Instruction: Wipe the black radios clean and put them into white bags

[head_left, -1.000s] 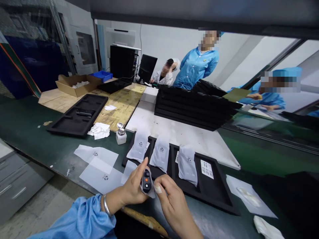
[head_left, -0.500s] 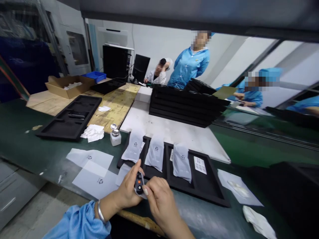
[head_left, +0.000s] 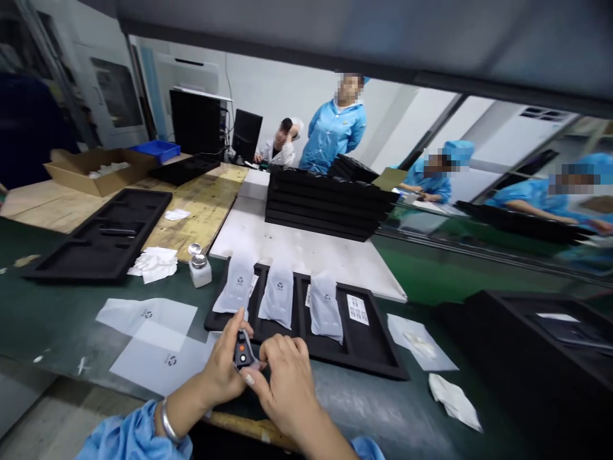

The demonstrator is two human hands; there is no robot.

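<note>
My left hand (head_left: 224,369) and my right hand (head_left: 282,377) are both closed round a small black device with an orange button (head_left: 242,350), held upright just above the near edge of the green table. A thin translucent bag seems to wrap its lower part. Directly behind the hands lies a black foam tray (head_left: 368,348) with three white bagged items (head_left: 279,292) leaning in its slots and a white label (head_left: 357,309). Empty white bags (head_left: 151,338) lie flat to the left of my hands.
A small pump bottle (head_left: 199,269) and crumpled white cloths (head_left: 154,263) stand left of the tray, beside another black tray (head_left: 98,239). Stacked black trays (head_left: 325,201) sit behind on a white board. More black trays fill the right. Several people in blue coats work beyond.
The view has swung to the right, so everything sits further left. My right hand has closed further over the device, with its fingers curled on the lower part.
</note>
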